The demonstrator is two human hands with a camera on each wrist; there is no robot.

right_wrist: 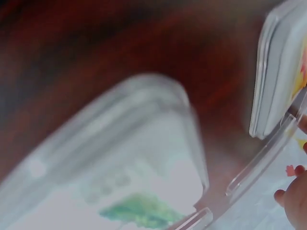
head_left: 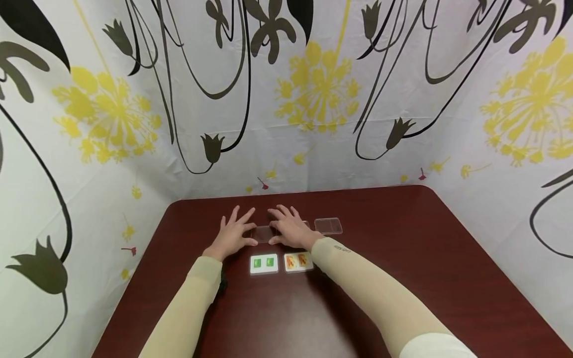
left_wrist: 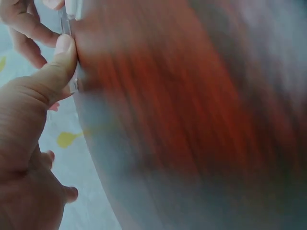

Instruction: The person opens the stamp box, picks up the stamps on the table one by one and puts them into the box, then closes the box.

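A clear plastic lid lies flat near the table's far side, between the two hands. My left hand holds its left end, thumb and forefinger at the corners, other fingers spread. In the left wrist view the thumb presses the lid's thin edge. My right hand holds the right end with thumb and fingers; its wrist view shows only parts of fingers at the right edge. Nearer stand two clear boxes of cards, one with green pictures, one with orange pictures.
Another clear lid lies right of the right hand. A further clear piece is mostly hidden behind that hand. The dark red table meets a patterned cloth at its back and sides.
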